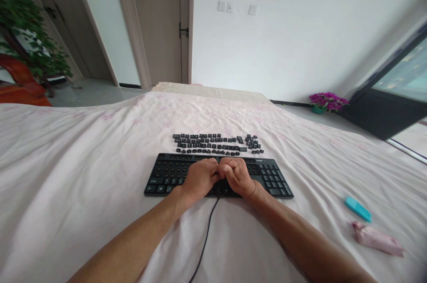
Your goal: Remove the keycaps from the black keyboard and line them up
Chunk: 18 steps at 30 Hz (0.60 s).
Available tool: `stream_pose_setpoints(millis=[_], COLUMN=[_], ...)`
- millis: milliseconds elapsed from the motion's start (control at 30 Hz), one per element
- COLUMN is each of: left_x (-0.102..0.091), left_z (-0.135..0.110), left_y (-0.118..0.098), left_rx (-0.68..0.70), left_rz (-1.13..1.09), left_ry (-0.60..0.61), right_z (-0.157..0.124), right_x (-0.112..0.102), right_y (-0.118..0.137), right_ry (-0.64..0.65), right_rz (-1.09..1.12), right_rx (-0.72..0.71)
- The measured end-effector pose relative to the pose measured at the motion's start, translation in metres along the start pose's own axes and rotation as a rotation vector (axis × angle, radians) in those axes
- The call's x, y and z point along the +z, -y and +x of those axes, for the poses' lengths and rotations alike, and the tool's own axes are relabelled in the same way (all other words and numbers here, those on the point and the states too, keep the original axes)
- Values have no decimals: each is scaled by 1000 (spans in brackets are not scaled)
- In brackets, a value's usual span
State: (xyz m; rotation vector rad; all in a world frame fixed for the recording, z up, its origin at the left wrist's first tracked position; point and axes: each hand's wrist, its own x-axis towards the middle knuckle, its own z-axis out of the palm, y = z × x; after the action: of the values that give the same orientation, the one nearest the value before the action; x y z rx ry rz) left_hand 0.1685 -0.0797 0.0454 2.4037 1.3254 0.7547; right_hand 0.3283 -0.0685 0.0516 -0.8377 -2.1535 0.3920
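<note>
A black keyboard (167, 174) lies on a bed under a pale pink sheet (83, 163), with most of its keycaps off. The loose black keycaps (213, 143) are laid out in rows just beyond it. My left hand (200, 177) and my right hand (237, 176) rest side by side on the middle of the keyboard. Both have their fingers curled under and pressed together where the hands meet. What the fingers pinch there is hidden. The keyboard's cable (207, 234) runs toward me between my forearms.
A teal flat object (357, 208) and a pink wrapped packet (376, 239) lie on the sheet at the right. Purple flowers (327, 101) stand on the floor by a dark window frame. A leafy plant (30, 38) and wooden doors (156, 20) are behind.
</note>
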Motion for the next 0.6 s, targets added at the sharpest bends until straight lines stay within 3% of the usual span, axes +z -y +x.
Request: stream_pose_setpoints(millis=[233,433,600], left_x=[-3,-2,4], left_z=[-6,-5,-1], left_y=[-5,-2,5], left_rx=[79,-18,-85], left_rz=[-58,-149,-218], left_ry=[-31,-13,-38], right_z=[-6,-5,-6], right_x=[3,6,7], right_y=[5,5,4], right_ry=[-90,-101,-197], right_rz=[-64,36,184], right_rx=[-45,75,84])
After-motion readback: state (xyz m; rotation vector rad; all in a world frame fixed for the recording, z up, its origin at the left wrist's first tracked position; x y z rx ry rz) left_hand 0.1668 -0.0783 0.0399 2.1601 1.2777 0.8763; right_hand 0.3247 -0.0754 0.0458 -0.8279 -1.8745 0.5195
